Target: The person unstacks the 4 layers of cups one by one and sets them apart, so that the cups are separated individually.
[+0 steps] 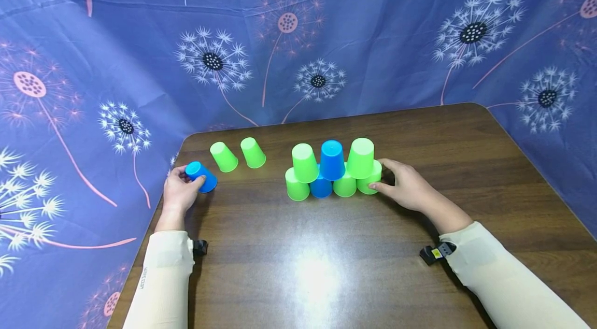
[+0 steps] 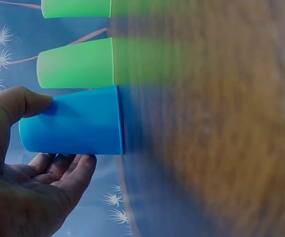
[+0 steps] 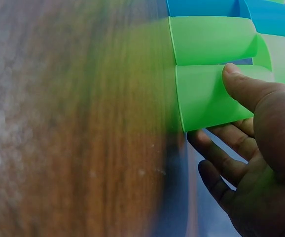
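My left hand [image 1: 181, 191] grips an upside-down blue cup [image 1: 201, 177] at the table's left side, its thumb against the near wall in the left wrist view and the fingers round the other side. The right hand [image 1: 404, 184] holds the rightmost bottom green cup [image 3: 206, 96] between thumb and fingers. This cup ends a bottom row with two more green cups, at the left end [image 1: 297, 187] and second from right [image 1: 344, 187], and a blue cup [image 1: 321, 188]. On top stand a green cup [image 1: 304, 163], a blue cup [image 1: 332, 160] and another green cup [image 1: 361, 158], all upside down.
Two upside-down green cups, one nearer the blue cup [image 1: 224, 157] and one to its right [image 1: 253, 153], stand toward the back left. The brown wooden table [image 1: 261, 246] meets a blue dandelion-patterned cloth [image 1: 387, 75] behind and at the sides.
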